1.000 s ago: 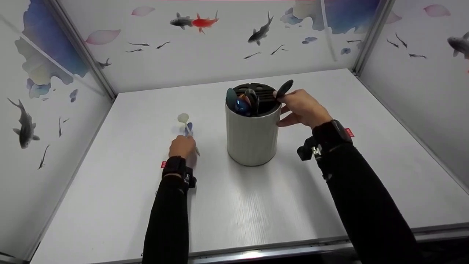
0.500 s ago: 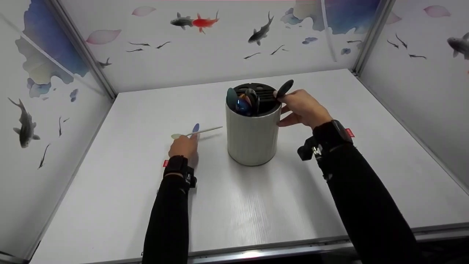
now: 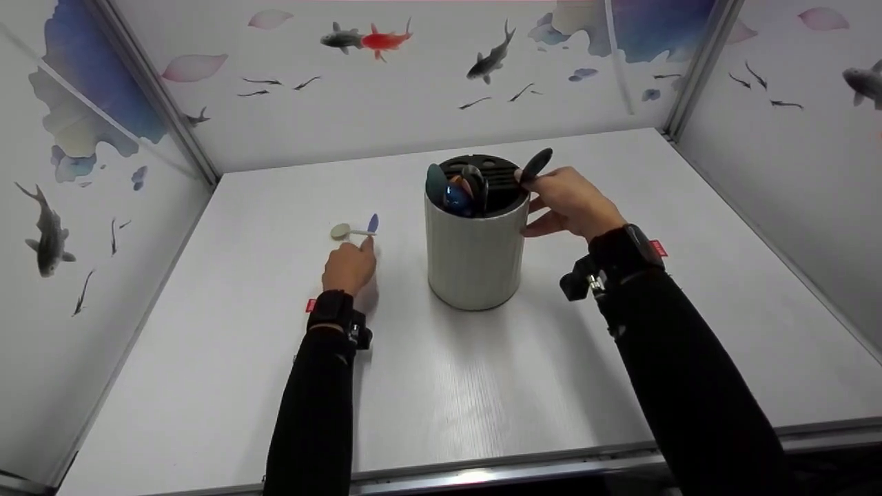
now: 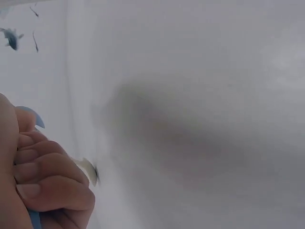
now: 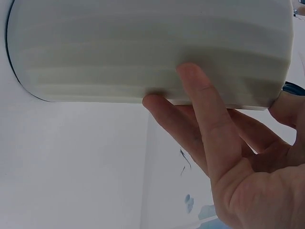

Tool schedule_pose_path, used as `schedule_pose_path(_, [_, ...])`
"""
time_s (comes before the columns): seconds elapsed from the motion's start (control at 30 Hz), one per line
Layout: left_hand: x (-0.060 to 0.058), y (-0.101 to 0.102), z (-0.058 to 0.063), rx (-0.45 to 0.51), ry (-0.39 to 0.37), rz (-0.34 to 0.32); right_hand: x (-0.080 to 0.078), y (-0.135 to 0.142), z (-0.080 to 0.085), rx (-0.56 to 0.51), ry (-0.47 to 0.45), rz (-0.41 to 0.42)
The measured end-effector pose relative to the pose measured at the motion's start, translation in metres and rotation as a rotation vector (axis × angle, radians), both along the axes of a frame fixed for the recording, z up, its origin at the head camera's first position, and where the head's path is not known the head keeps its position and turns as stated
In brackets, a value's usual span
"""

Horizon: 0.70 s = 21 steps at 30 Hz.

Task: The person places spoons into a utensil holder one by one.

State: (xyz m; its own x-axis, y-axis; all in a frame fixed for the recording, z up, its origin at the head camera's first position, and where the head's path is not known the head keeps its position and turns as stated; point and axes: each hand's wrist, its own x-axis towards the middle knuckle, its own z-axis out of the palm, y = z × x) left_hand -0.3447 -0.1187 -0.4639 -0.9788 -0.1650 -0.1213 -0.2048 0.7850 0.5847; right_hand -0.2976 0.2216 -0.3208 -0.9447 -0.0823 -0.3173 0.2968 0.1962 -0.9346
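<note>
Left hand curled, pinching pale spoon beyond its fingertips; right hand — fingers straight against holder — pinches dark spoon.

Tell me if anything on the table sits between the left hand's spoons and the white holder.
Nothing visible does. The left hand grips two spoons, and only bare table lies between them and the white holder.

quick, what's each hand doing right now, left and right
Left hand: curled round two spoons, a pale one and a blue one.
Right hand: pinching a dark spoon at the holder, fingers against its side.
</note>
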Motion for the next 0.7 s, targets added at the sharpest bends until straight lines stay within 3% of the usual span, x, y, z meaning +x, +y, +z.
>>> schedule_pose_path(0.23, [-0.001,0.008,0.015,0.128,0.139,-0.006,0.001,-0.001,0.001,-0.004,0.000,0.000])
schedule_pose_path(0.37, [0.001,0.014,0.024,0.255,0.206,-0.048,0.002,0.000,0.001,0.001,-0.001,-0.001])
schedule_pose_path(0.7, [0.001,0.030,0.047,0.606,0.522,-0.121,0.001,-0.001,0.000,-0.018,-0.002,-0.007])
